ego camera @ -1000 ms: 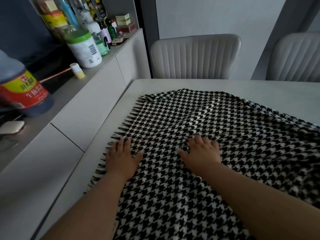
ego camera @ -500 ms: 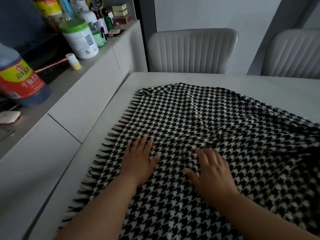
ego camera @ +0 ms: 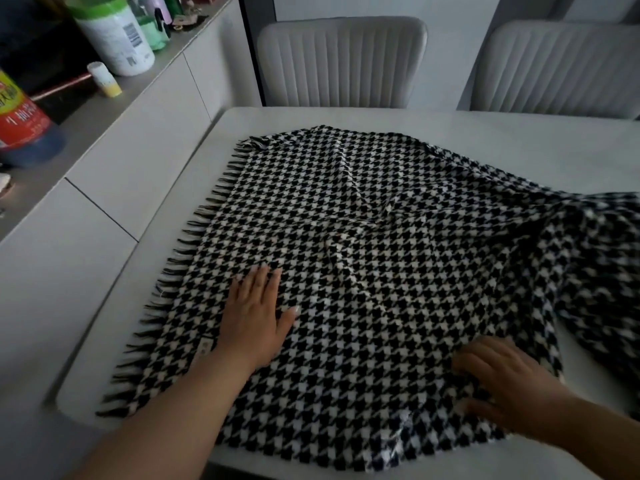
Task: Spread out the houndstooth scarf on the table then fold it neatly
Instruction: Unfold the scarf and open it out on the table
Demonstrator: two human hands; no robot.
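The black-and-white houndstooth scarf [ego camera: 363, 258] lies on the white bench [ego camera: 485, 133] - spreading step. Left hand [ego camera: 254, 320] presses flat; right hand [ego camera: 509, 379] rests loosely, gripping nothing. Next - smooth the bunched right side.

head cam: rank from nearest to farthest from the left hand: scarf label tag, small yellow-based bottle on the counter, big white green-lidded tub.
From the left hand:
1. Scarf label tag, just beside the wrist, on the near fringe side.
2. Small yellow-based bottle, on the counter to the left.
3. White green-lidded tub, farther back on the counter.
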